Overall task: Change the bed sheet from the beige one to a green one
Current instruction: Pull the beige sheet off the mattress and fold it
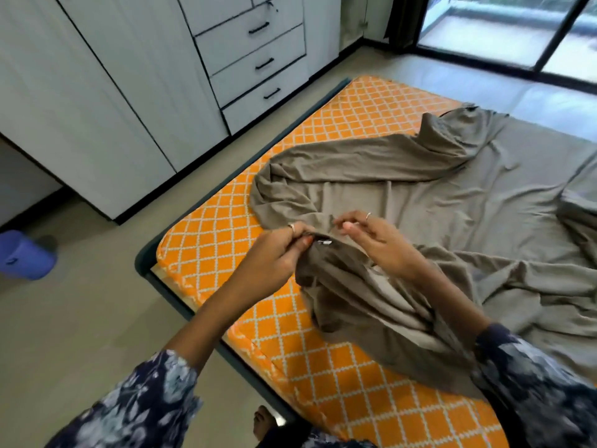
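**Beige sheet coming off at the near corner**

The left hand (281, 250) pinches a bunched edge of the beige sheet (420, 202) beside a small white clip or tag (324, 242). The right hand (374, 244) hovers over the same fold, fingers loosely curled, apparently gripping nothing. The sheet is peeled back from the near-left corner of the bed, baring the orange patterned mattress (290, 156). Freeing the fastening first, then gathering the cloth toward the middle, would likely avoid tearing. No green sheet shows. No writing is readable.
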